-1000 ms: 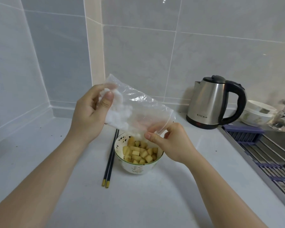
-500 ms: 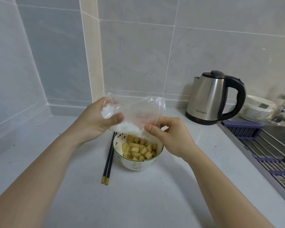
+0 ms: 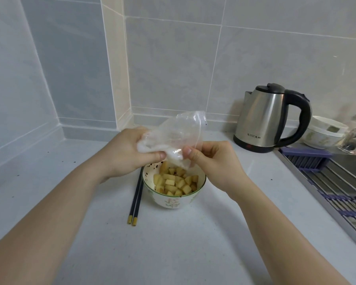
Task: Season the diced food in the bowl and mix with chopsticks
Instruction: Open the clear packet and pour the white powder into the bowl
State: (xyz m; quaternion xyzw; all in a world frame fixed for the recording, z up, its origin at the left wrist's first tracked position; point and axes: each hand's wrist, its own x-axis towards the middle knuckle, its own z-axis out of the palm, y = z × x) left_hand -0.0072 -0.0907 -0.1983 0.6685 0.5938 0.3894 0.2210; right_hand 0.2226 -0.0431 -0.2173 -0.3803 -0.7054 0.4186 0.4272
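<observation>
Tipping a clear plastic bag of white granular seasoning (image 3: 173, 140) over the cream floral ceramic bowl (image 3: 174, 199) of yellow diced food (image 3: 176, 182).

Left hand (image 3: 127, 153) grips the bag's bunched end; right hand (image 3: 212, 159) pinches its lower corner, directly above the bowl on the pale counter (image 3: 193, 243). Recommended: tilt gradually and shake lightly. The dark blue, gold-tipped chopsticks (image 3: 136, 199) lie untouched just left of the bowl, long axis near-to-far, gold tips nearest the person.

Left hand (image 3: 125, 153): forearm entering from the lower left, fingers and thumb curled, gripping a clear bag (image 3: 177, 136). Right hand (image 3: 212, 161): forearm entering from the lower right, thumb and forefinger pinching the same bag's lower edge.
</observation>
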